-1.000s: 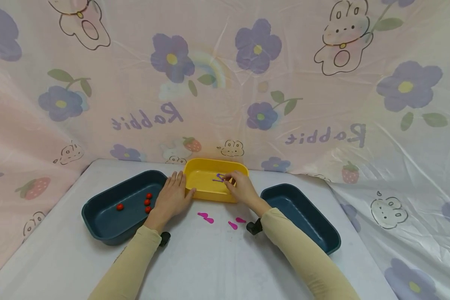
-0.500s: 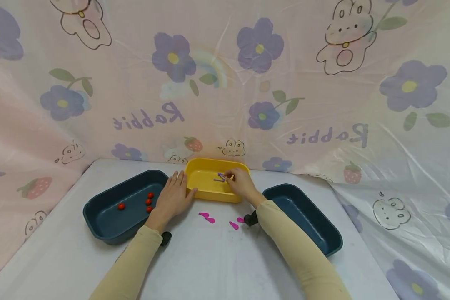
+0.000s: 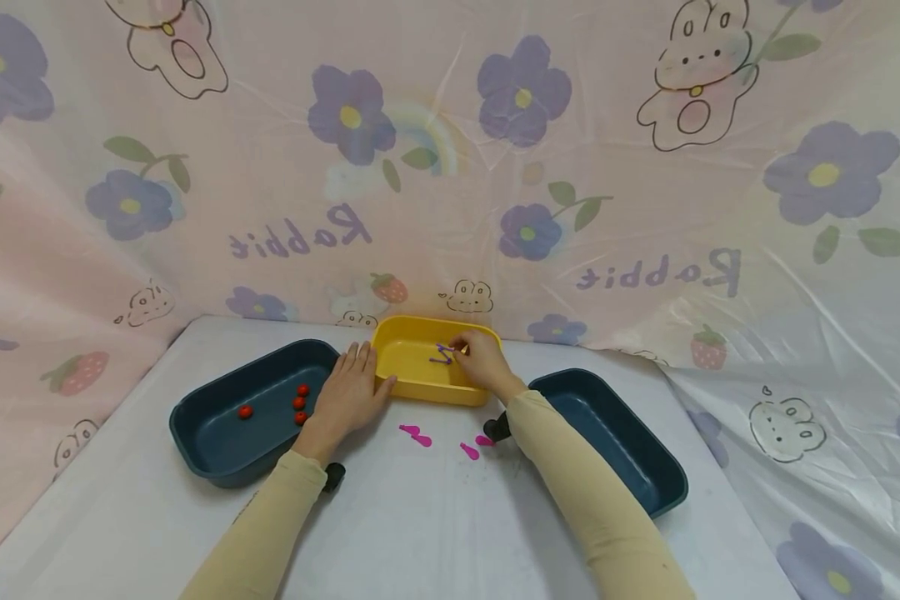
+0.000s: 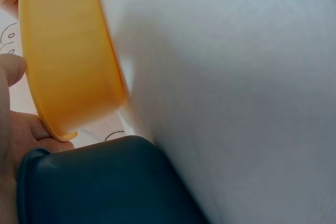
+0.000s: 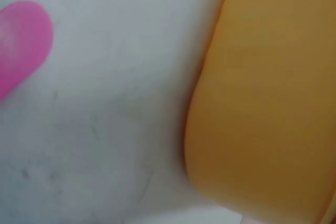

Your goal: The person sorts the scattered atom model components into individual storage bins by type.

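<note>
In the head view my left hand [image 3: 351,393] rests with extended fingers at the left end of the yellow basin [image 3: 427,392], its thumb along the front rim. The left wrist view shows fingers around that basin's edge. My right hand [image 3: 486,364] reaches over the basin's right side with bent fingers. Its thumb and index fingertips meet at the end of one of several thin purple sticks [image 3: 440,360], which form a zigzag inside the basin. The right wrist view holds the basin's outer wall [image 5: 262,98] but neither fingers nor sticks.
A dark blue basin [image 3: 210,454] at left holds several small red balls [image 3: 300,403]. Another dark blue basin [image 3: 607,442] stands at right. Several pink drop-shaped pieces [image 3: 422,441] lie on the white tabletop [image 3: 420,525]. A patterned curtain [image 3: 435,192] hangs behind.
My right wrist and forearm have swung slightly left and away from me, while the fingertips stay by the purple sticks. My left hand keeps its place on the yellow basin.
</note>
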Demonstrator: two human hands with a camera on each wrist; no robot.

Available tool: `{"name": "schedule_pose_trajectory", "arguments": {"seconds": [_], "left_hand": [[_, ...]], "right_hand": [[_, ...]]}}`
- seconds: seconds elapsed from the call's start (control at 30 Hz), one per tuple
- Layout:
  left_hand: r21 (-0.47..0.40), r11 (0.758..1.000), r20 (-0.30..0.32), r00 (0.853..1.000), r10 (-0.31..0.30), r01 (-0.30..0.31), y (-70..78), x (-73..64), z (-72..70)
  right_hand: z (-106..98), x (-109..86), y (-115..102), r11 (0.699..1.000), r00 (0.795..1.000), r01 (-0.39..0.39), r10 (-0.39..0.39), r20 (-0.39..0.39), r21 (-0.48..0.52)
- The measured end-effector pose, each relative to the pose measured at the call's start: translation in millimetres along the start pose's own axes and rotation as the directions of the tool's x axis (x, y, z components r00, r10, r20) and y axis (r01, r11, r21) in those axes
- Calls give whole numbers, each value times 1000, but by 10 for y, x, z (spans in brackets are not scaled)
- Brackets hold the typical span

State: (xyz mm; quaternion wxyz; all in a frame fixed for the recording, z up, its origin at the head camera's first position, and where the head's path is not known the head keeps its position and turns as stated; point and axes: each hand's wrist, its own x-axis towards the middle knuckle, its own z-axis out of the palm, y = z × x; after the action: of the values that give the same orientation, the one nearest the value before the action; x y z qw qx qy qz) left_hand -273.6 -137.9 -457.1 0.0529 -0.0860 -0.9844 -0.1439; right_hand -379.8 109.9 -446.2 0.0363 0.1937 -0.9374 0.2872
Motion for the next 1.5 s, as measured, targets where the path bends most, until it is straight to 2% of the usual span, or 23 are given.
{"name": "schedule_pose_trajectory", "arguments": {"seconds": [0.47,0.73,0.9,1.2,1.3,1.5], "left_hand": [[-13,1000,5,1000,0,0,53,-48,29],[-11,1000,-2,1000,-9,9,50,-73,22],[-14,1000,6,1000,-20,20,29,-74,18],[18,1000,18,1000,-26,25,24,-15,-47],[23,999,15,999,-29,29,41,-4,-66],[35,999,-32,999,-13,14,103,-39,-75]], "right_hand": [[-28,-80,-47,1000,1000,19,-19,-19,-19],[-81,-154,-72,1000,1000,-3,3,-16,-16],[-124,-219,-87,1000,1000,11,-11,-26,-13],[-282,-415,-137,999,996,54,-54,-69,6],[-367,-509,-163,999,997,46,-46,-64,2],[-559,-740,-171,999,997,37,-36,-61,23]]}}
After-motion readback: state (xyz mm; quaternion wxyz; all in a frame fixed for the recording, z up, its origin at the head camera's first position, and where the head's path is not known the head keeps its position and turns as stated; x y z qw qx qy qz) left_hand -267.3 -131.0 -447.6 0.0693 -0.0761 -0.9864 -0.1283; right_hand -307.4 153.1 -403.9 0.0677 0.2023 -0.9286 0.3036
